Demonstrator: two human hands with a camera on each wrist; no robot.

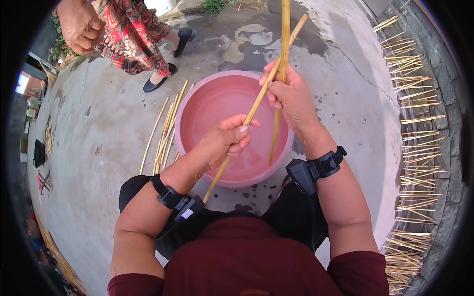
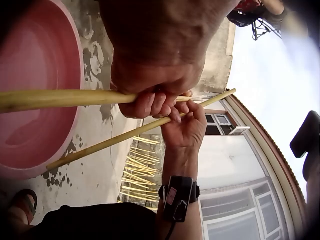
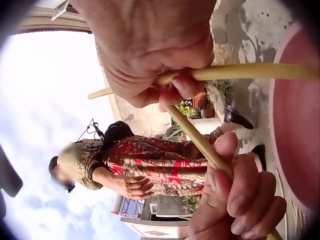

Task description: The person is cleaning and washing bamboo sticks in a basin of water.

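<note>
Dark red cloth of my shirt point(image 1: 247, 261) is filling the bottom of the head view. With my left hand point(image 1: 222, 140) I am gripping one slanting stick point(image 1: 259, 99), and the fingers are bending around it. With my right hand point(image 1: 294, 96) I am pinching a second stick point(image 1: 285, 32), almost upright, between thumb and fingers. The two are crossing near my right hand; whether these fingers are holding also the slanting stick, I cannot tell. Below both hands a pink basin point(image 1: 219, 101) is standing on the concrete ground point(image 1: 94, 148), and the second stick is pointing its lower end down over it. Just to the left of the basin, loose sticks point(image 1: 167, 132) are lying. Farther away, a person in red patterned clothes point(image 1: 131, 37) is standing, and many pale sticks point(image 1: 417, 158) are forming a long row at the right. Farthest, in the left wrist view, a white house point(image 2: 232, 167) is showing under the sky point(image 2: 280, 90).
</note>
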